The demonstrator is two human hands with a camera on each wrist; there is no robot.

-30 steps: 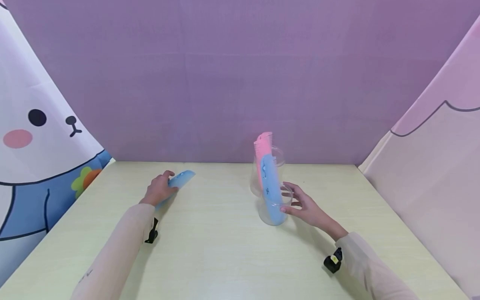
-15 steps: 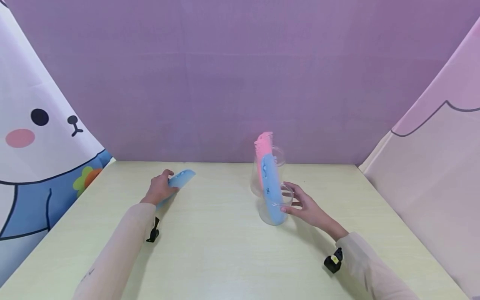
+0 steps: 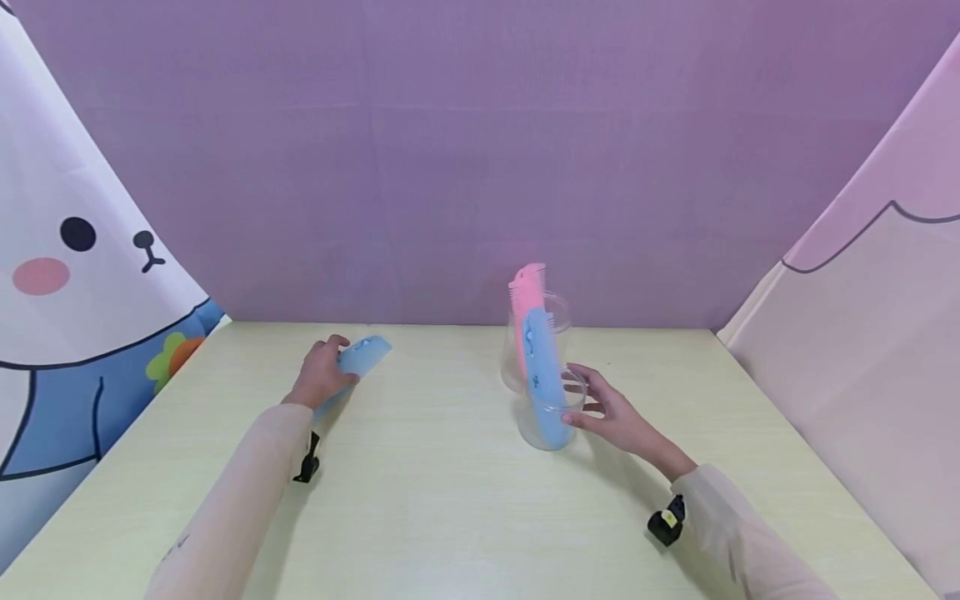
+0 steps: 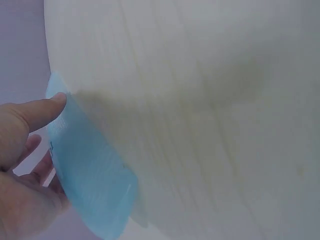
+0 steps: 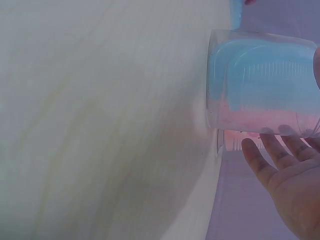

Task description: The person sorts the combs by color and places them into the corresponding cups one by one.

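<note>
My left hand [image 3: 321, 372] pinches a light-blue comb [image 3: 363, 356] at the left of the table. In the left wrist view the thumb [image 4: 46, 111] lies on the comb's toothed face, with the other fingers behind it. My right hand [image 3: 613, 417] holds the near clear plastic cup [image 3: 531, 429] by its right side, thumb and fingers curved about the rim. Blue comb [image 3: 542, 367] leans in that cup, its top well above the rim. In the right wrist view the cup's blue contents show two overlapping outlines [image 5: 265, 75].
Right behind the near cup stands another clear cup [image 3: 561, 312] with pink combs [image 3: 528, 287] sticking out of it. A purple cloth [image 3: 435, 167] rises along the table's back edge. Printed cloths hang at the left [image 3: 97, 333] and right [image 3: 862, 350]. The pale table [image 3: 450, 517] lies beneath.
The blue comb in my left hand has tilted slightly, its upper edge now a little higher and its face turned more into view. My right hand and the cups have kept their places.
</note>
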